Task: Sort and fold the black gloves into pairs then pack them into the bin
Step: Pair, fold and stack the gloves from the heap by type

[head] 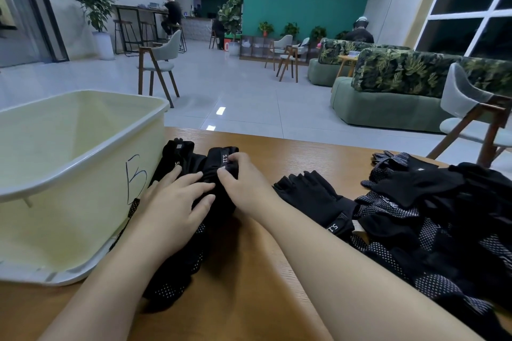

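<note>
Black gloves (191, 163) with white-dotted palms lie stacked on the wooden table beside the pale yellow bin (69, 174). My left hand (177, 202) lies flat on them, fingers straight, pressing down. My right hand (241, 183) pinches the cuff of the top glove near its 5.11 label, thumb and fingers curled on the fabric. The bin, marked with a handwritten B, shows nothing inside in its visible part. A fingerless black glove (307, 194) lies alone to the right of my hands.
A large heap of black gloves (432, 224) covers the table's right side. The wooden table (249, 285) ends just past the gloves. A chair (476, 116) stands at the far right; sofas, chairs and seated people are farther back.
</note>
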`<state>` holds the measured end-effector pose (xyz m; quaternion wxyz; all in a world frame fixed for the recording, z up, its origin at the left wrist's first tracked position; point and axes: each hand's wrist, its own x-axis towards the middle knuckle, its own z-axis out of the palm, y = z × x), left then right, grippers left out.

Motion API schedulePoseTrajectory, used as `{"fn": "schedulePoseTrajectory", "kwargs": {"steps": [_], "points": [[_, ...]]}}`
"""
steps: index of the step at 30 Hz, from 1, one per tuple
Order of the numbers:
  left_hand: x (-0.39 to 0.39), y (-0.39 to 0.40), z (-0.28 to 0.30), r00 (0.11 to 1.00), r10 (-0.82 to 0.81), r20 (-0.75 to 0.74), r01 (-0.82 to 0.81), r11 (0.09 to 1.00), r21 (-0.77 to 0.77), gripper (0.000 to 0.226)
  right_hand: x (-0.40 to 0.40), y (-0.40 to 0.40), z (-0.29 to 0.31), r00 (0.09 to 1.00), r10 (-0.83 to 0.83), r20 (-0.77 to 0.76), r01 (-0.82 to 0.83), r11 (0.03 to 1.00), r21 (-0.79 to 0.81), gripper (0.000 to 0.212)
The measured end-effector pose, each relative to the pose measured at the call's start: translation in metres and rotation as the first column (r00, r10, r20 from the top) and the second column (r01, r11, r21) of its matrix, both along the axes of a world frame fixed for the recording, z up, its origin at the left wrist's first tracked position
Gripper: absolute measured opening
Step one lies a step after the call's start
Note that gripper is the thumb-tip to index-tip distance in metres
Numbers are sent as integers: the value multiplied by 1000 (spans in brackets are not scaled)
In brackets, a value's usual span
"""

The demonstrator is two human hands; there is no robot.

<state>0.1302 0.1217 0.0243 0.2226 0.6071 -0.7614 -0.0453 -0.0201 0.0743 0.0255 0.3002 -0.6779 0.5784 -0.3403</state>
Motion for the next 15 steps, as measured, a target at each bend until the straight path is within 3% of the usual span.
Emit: {"fn": "schedulePoseTrajectory", "kwargs": {"steps": [5, 8, 15], "points": [[-6, 7, 7, 999, 21, 48, -21, 1000, 11, 65, -4, 9, -7, 993, 70, -94, -75, 996, -53, 54], [-8, 10, 5, 996, 22, 83, -22, 1000, -4, 49, -7, 14, -7, 995, 64, -83, -70, 995, -67, 57], [-21, 18, -2, 998, -5, 62, 10, 997, -82, 41, -20, 36, -11, 998, 42, -46, -46, 995, -85, 62]]}}
